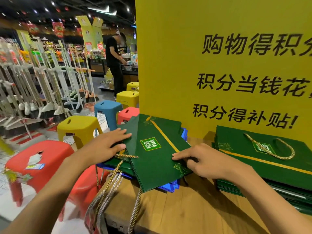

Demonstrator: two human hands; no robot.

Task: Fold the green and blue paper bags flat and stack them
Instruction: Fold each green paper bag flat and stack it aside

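- A flat green paper bag (157,154) with a gold stripe lies on top of a loose pile at the near left corner of a wooden table (168,210).
- Blue bags (170,186) show beneath it.
- The left hand (109,142) rests flat on the bag's left edge, fingers straight.
- The right hand (206,161) touches the bag's right edge with its forefinger extended; whether it pinches the paper cannot be told.
- Rope handles (108,188) hang off the table's edge.
- A neat stack of green bags (253,168) sits just to the right.
- A yellow sign (168,65) stands behind.
- Coloured plastic stools (77,127) stand to the left.
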